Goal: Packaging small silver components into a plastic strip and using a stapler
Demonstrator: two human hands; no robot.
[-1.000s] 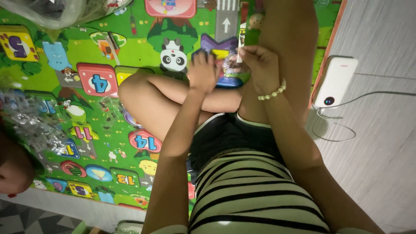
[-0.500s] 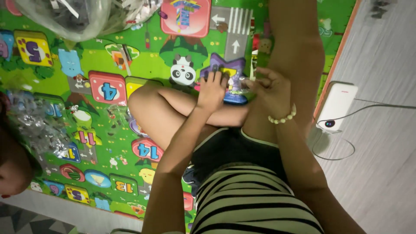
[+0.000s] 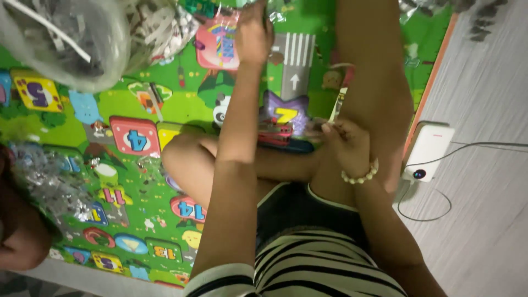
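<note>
Head view: left hand (image 3: pixel 254 34) stretched over colourful play mat (image 3: pixel 137 110), fingers curled, grip unclear; right hand (image 3: pixel 346 146), beaded bracelet (image 3: pixel 360 175) at wrist, pinching small red object (image 3: pixel 275 133) above mat's centre; white charger (image 3: pixel 427 151) just off mat's right edge

A power bank (image 3: pixel 429 149) lies right of the play mat (image 3: pixel 165 110).

Left hand (image 3: pixel 254 34) reaches over play mat (image 3: pixel 137 110); right hand (image 3: pixel 344 144) seemingly pinches something small.
</note>
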